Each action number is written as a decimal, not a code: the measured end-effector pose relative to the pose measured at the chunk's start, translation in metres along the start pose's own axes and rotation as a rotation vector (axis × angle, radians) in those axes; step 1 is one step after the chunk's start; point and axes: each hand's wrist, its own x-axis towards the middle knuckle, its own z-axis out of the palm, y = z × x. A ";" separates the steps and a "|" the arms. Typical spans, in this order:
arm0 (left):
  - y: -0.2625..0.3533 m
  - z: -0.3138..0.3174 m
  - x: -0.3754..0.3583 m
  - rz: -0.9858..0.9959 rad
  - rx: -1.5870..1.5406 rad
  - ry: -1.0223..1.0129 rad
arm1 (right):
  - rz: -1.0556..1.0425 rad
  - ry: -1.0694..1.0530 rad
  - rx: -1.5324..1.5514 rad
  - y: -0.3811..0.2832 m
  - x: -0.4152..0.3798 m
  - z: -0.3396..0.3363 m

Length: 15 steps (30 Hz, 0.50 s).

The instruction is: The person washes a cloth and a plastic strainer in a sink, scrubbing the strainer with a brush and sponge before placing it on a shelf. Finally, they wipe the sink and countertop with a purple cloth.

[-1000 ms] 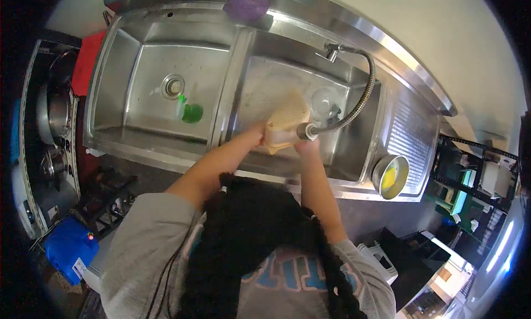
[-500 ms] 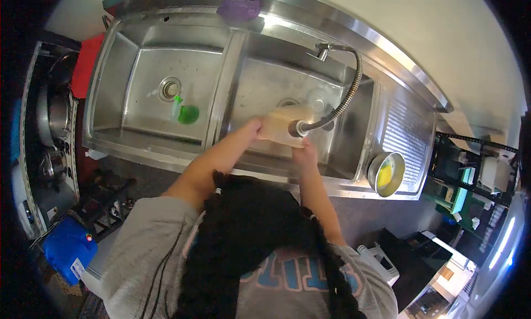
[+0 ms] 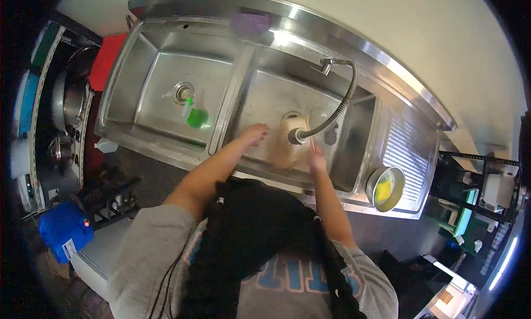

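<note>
Container [image 3: 284,137], pale and blurred by motion, is hanging in the right basin [image 3: 268,89], tilted, with the sprayer [image 3: 299,136] overlapping it in view. The right hand [image 3: 317,159] is holding the container at its right edge, fingers closing on the rim, though the grip is partly hidden. The left hand [image 3: 255,135] is hovering to the left, apart from the container, its fingers loosely spreading and holding nothing. The hose [image 3: 349,95] is arching from the tap [image 3: 326,65] down to the sprayer. A small dark item [image 3: 331,136] is lying just right of the hose. In the left basin [image 3: 185,67], a green bottle [image 3: 197,118] is lying near the drain [image 3: 183,92]. A purple cloth [image 3: 251,23] is resting on the back ledge. To the right, a bowl [image 3: 397,196] is standing on the drainboard [image 3: 408,150], a yellow sponge [image 3: 383,190] lying inside.
</note>
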 end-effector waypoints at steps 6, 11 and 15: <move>0.065 0.031 -0.072 -0.455 -0.446 -0.044 | -0.950 -0.039 -0.987 -0.060 -0.070 0.007; -0.036 0.042 0.020 -0.185 -0.410 -0.274 | -1.162 0.035 -1.012 -0.085 -0.107 0.007; -0.010 0.077 0.013 0.021 -0.300 -0.270 | -1.080 0.036 -1.131 -0.110 -0.130 -0.027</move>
